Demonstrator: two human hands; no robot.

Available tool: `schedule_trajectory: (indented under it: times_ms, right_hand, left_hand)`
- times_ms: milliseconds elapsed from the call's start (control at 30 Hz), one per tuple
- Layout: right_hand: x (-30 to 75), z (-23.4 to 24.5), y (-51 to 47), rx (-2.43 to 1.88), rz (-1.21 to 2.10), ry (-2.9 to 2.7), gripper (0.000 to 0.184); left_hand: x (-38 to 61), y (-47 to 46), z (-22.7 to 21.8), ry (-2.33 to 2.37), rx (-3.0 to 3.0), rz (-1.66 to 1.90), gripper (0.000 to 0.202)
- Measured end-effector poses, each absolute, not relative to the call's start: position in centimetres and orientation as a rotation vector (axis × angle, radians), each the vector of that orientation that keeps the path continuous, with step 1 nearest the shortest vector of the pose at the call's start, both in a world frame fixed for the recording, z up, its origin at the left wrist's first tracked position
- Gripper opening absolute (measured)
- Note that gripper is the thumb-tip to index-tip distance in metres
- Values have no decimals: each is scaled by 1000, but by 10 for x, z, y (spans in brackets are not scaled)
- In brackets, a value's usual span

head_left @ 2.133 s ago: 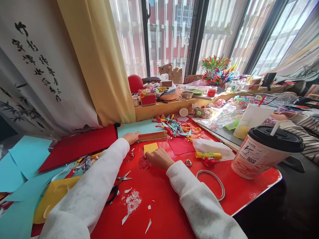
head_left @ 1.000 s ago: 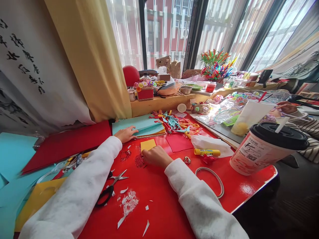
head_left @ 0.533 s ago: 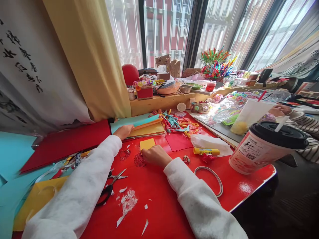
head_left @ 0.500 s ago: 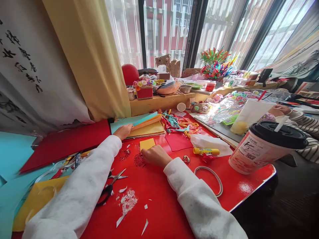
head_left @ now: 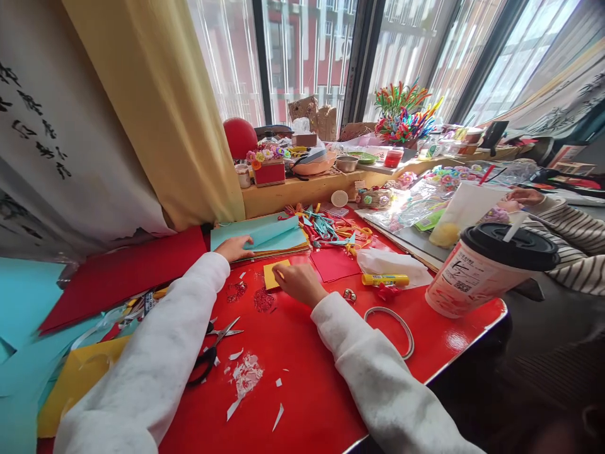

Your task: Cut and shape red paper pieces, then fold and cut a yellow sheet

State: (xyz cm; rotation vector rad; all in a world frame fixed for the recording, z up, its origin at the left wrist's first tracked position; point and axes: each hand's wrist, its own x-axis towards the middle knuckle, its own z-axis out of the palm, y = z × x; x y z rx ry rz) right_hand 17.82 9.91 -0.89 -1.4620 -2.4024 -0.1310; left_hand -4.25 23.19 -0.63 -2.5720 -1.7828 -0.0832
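Observation:
My left hand (head_left: 235, 248) rests on the near left corner of a stack of coloured paper sheets (head_left: 265, 236) topped by a light blue sheet, fingers curled against its edge. My right hand (head_left: 297, 282) lies closed on the red table (head_left: 302, 372), its fingers pinching the right edge of a small yellow paper square (head_left: 271, 275). Red paper cut-outs (head_left: 262, 299) lie just in front of that square. Both arms wear white sleeves.
Black-handled scissors (head_left: 210, 350) and white scraps (head_left: 246, 375) lie near my left arm. A glue stick (head_left: 385, 279), tissue (head_left: 390, 261), wire ring (head_left: 392, 321) and lidded cup (head_left: 486, 268) are to the right. Another person's striped sleeve (head_left: 564, 236) is at far right. Large paper sheets (head_left: 127, 271) cover the left.
The upper sheets of the stack, lifted half a second ago, lie flat again under my left hand. My right hand has slid forward onto the yellow square.

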Motion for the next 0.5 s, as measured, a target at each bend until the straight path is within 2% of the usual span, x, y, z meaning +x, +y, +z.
schedule_trajectory:
  times_ms: [100, 167, 300, 400, 500]
  right_hand:
    - [200, 25, 112, -1665, -83, -2097, 37]
    - [220, 53, 130, -1764, -81, -2158, 34]
    - [253, 95, 178, -1753, -112, -2595, 28]
    - [254, 91, 208, -1679, -162, -2684, 33]
    - [240, 61, 223, -1569, -258, -2734, 39]
  left_hand:
    - [-40, 229, -3, -1722, -2645, -44, 62]
    - [-39, 230, -2, -1723, -2660, -13, 69]
    - [-41, 235, -2, -1703, -2683, 90, 60]
    - [-43, 235, -2, -1656, -2689, 137, 51]
    - [-44, 233, -4, -1642, -2679, 155, 53]
